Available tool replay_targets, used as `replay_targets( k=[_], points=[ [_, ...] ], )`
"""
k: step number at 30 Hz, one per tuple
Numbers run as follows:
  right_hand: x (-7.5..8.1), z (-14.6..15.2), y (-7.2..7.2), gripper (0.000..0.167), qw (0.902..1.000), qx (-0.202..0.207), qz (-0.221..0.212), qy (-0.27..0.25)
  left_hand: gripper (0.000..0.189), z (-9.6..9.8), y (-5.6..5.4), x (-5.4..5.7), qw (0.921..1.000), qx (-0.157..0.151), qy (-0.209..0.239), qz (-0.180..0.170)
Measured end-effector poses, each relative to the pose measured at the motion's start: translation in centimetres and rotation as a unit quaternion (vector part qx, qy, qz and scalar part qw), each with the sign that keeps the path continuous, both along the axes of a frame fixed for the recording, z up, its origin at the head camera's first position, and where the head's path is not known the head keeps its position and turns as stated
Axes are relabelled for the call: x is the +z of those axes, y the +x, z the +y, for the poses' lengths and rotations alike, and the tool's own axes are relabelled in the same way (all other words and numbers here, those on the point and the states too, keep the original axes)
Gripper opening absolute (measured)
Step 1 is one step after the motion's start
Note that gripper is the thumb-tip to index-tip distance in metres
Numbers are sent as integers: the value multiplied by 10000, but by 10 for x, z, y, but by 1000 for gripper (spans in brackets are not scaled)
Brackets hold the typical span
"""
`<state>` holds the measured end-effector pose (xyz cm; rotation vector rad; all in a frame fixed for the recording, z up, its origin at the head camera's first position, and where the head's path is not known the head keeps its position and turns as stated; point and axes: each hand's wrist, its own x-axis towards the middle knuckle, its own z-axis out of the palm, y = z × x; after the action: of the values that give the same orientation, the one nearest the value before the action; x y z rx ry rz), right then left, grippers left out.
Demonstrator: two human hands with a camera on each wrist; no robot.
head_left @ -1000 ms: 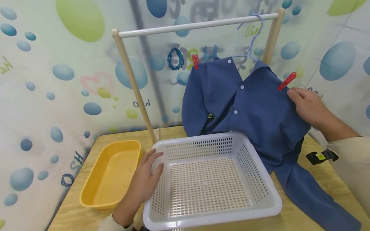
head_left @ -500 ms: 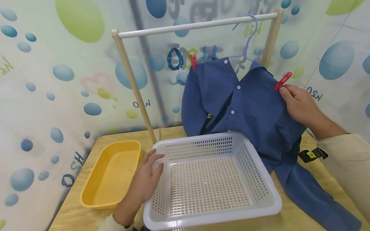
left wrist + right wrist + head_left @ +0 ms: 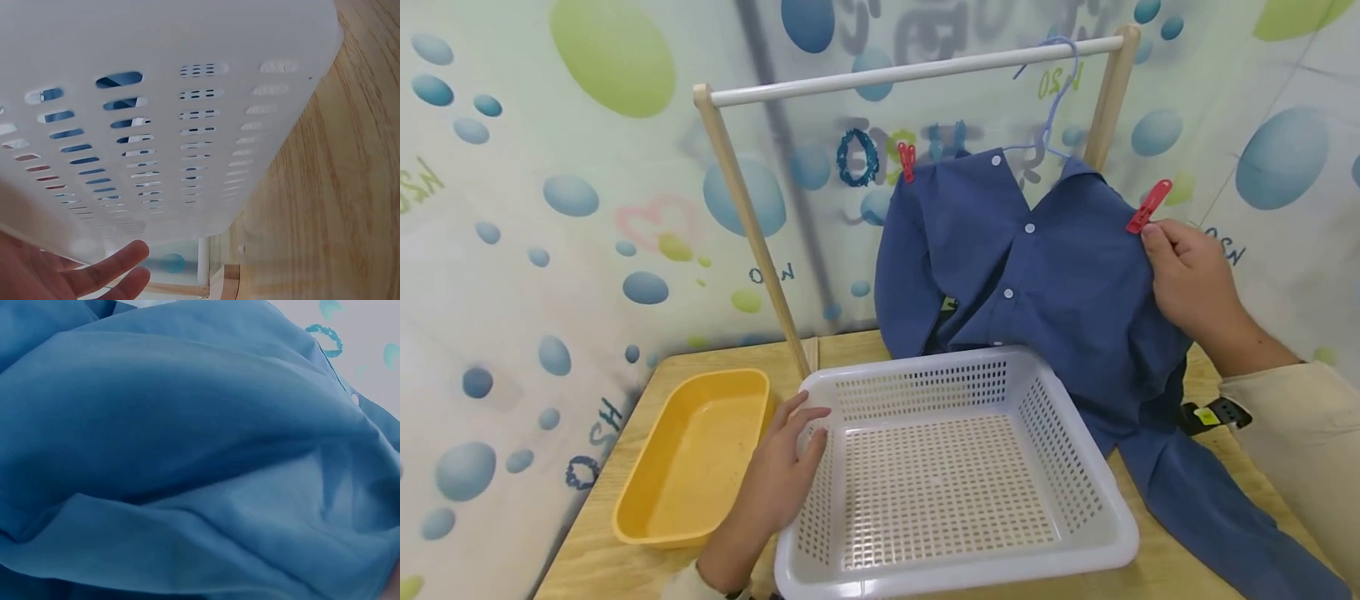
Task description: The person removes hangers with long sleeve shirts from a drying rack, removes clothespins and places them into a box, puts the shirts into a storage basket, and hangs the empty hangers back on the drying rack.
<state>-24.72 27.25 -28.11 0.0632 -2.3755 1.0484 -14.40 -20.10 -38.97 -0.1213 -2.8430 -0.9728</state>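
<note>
A blue button-up shirt (image 3: 1060, 275) hangs on a pale blue hanger (image 3: 1055, 100), one sleeve trailing over the table. Red clothespins grip both its shoulders: one clothespin (image 3: 907, 162) on the left, another clothespin (image 3: 1149, 206) on the right. My right hand (image 3: 1195, 279) pinches the shirt's right shoulder just below that second clothespin. Blue cloth (image 3: 187, 425) fills the right wrist view. My left hand (image 3: 782, 467) rests at the left rim of a white perforated basket (image 3: 955, 575), fingers relaxed. In the left wrist view, its fingers (image 3: 119, 269) show beside the basket wall (image 3: 187, 31).
The hanger hooks over the white rail (image 3: 917, 72) of a wooden-legged rack, near its right post (image 3: 1112, 96). A yellow tray (image 3: 692, 458) stands left of the basket on the wooden table (image 3: 640, 433). A patterned wall covering (image 3: 647, 167) rises behind.
My right hand and the shirt's shoulder swayed left, then back right. My thumb is now closer to the right clothespin, which stands a little steeper. The left hand stays at the basket rim.
</note>
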Motion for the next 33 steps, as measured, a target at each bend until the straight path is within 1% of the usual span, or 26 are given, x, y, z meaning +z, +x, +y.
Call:
replay_targets(
  k=[5,10,14,17,19,25,30,33],
  points=[
    [-3,-2,1,45,9991,-50,372,-209,31,-1,1,-1,10000,-2,24,-10],
    [-1,-2,2,41,9977,-46,550,-400,30,-3,2,-2,10000,7,25,22],
    [2,-3,4,39,9970,-70,559,-533,30,-3,1,-3,10000,20,29,52],
    [4,-4,6,41,9967,-118,578,-563,29,-4,1,-3,10000,23,29,75],
    [6,-4,8,38,9962,-122,604,-616,29,-4,1,-3,10000,22,26,86],
    [8,-1,12,20,9944,-73,731,-757,29,-4,0,-4,9999,41,39,103],
    [4,0,18,18,9931,37,719,-923,29,-5,-1,-4,9999,22,25,152],
    [2,0,23,18,9917,129,643,-1107,32,-7,-2,-4,9998,-14,14,190]
  ],
)
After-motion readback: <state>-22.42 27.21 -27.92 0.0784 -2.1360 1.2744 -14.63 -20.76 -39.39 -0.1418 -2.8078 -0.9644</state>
